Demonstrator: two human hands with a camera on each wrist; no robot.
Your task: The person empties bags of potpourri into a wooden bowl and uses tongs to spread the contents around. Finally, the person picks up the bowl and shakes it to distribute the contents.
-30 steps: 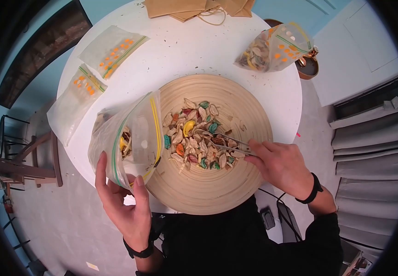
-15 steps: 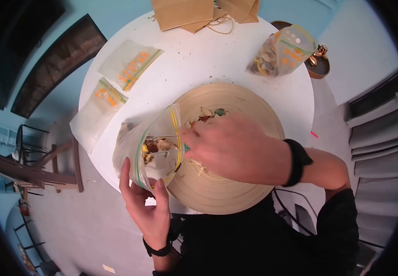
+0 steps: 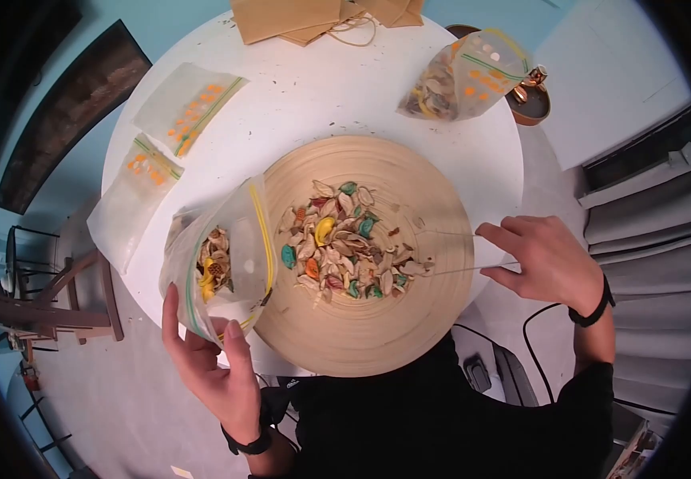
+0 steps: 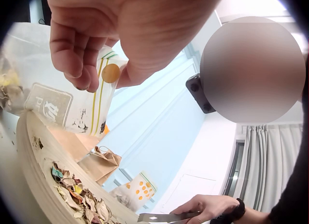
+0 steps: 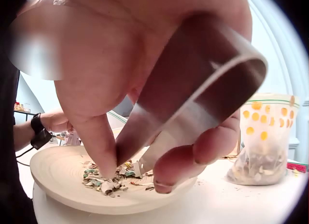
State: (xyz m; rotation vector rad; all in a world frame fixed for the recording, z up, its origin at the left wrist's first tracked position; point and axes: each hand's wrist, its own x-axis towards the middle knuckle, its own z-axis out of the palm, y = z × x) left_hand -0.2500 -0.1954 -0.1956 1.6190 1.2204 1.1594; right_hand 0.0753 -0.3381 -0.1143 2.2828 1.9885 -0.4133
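My left hand [image 3: 221, 375] holds the lower rim of a clear zip bag [image 3: 241, 215] between thumb and fingers, its mouth facing the round wooden plate [image 3: 345, 347]. Dried petals and yellow pieces of potpourri [image 3: 216, 267] lie inside. On the plate is a loose pile of potpourri [image 3: 333, 251], mostly beige with green, yellow, orange and red bits. My right hand [image 3: 549, 259], off the plate's right edge, pinches metal tongs [image 5: 193, 74] between thumb and fingers. The tongs' arms stand spread, tips over the plate just right of the pile.
Two flat zip bags with orange dots [image 3: 190, 108] lie at the table's left. A filled dotted bag [image 3: 465, 76] stands at the far right, near a brown tray [image 3: 530, 112]. Brown paper bags [image 3: 285, 17] are at the back. Crumbs are scattered on the white table [image 3: 313, 96].
My right hand reached left with potpourri in the tongs to the bag's mouth, then drew back right with the tongs spread. More potpourri shows in the bag. The left hand keeps its hold.
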